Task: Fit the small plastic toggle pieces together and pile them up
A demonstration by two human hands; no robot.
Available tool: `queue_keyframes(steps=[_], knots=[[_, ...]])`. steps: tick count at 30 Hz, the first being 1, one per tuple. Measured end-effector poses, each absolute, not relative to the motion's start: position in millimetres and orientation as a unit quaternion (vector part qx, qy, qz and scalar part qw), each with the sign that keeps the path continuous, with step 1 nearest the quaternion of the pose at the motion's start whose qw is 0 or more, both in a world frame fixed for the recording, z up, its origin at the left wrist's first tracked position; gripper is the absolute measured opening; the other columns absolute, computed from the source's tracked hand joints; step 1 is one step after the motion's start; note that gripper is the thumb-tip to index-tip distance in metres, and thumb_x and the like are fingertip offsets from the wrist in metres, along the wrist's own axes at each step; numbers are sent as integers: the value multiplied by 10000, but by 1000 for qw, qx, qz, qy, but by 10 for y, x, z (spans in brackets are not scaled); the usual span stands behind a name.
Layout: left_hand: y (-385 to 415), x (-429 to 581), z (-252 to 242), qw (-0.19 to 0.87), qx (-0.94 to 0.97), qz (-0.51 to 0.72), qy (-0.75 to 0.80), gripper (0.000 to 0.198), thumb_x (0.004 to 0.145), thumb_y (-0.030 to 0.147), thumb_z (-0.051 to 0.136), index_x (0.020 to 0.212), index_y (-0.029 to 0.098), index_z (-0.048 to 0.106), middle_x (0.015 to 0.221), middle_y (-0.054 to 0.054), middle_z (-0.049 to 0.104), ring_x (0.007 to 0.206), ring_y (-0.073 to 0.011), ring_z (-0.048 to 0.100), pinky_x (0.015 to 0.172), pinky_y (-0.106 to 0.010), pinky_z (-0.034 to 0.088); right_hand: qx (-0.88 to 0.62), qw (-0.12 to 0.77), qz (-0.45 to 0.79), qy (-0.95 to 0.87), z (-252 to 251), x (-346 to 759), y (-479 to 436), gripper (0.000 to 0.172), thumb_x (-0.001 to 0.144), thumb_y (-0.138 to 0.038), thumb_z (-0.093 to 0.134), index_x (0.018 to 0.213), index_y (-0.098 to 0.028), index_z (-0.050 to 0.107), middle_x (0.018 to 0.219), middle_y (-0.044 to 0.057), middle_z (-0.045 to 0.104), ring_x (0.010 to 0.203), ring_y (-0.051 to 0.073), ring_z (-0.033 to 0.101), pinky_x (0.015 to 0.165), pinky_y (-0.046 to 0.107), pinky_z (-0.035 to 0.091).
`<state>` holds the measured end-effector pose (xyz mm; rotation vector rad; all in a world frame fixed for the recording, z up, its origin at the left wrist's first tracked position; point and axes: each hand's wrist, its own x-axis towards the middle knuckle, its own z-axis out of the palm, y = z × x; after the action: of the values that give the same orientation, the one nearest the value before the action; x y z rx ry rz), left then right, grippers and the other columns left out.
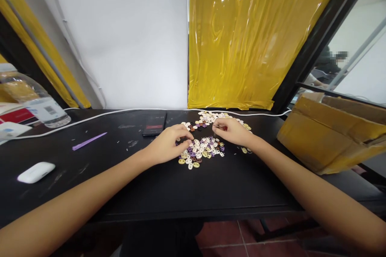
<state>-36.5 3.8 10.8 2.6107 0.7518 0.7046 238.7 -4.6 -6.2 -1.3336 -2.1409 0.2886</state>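
Observation:
A pile of small oval pieces (200, 148), white, purple, yellow and brown, each with holes, lies on the black table. My left hand (171, 143) rests at the left edge of this pile, its thumb and fingers bent and apart around a few pieces. My right hand (229, 130) is above and to the right of the pile, fingers pinched on a small dark reddish piece too small to make out well. Behind my hands lies a second group of similar pieces (208, 117), partly hidden by my right hand. Two yellowish pieces (245, 150) lie below my right wrist.
A dark phone (154, 123) lies behind my left hand. On the left are a purple strip (89, 141), a white earbud case (36, 172) and a plastic bottle (37, 98). A cardboard box (328, 134) stands right. A white cable (120, 111) crosses the back. Beyond the frame sits a person (327, 62).

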Motion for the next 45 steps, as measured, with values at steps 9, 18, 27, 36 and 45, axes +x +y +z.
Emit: queue_keyframes(steps=[9,18,27,36,45], knots=[[-27,-331,55,152,950,219,160,259,908,244,596,1152,229,683,1228,-87,634,1160,-244,578,1036,-423,443,-569,210,-9,-795,-98,2232,34,276,903,-262,522,1075,-195,726,725,27,684,629,169,564,617,265,351],[-46,-318,33,151,957,198,147,248,907,251,608,1138,245,698,1247,-95,629,1178,-252,572,1046,-433,428,-580,207,6,-788,-118,2201,18,242,932,-338,533,958,-178,713,747,49,682,612,165,536,582,269,315],[-53,-320,34,158,957,197,140,201,899,206,603,1085,220,678,1208,-91,634,1137,-238,577,1020,-405,429,-578,212,-4,-788,-129,2160,34,223,935,-306,516,976,-196,706,693,32,653,580,162,516,576,270,295],[-66,-344,59,168,953,208,142,87,871,144,589,884,193,660,1123,-72,633,1088,-220,586,990,-378,428,-615,233,-24,-753,-149,2227,28,252,913,-287,521,1066,-192,696,742,42,685,641,186,570,614,274,341],[-54,-392,49,152,950,230,145,103,874,136,569,865,192,655,1020,-66,651,1000,-212,605,958,-379,441,-551,205,42,-808,-76,2147,154,234,880,-291,565,1014,-213,741,636,-11,637,572,144,531,588,254,338]])
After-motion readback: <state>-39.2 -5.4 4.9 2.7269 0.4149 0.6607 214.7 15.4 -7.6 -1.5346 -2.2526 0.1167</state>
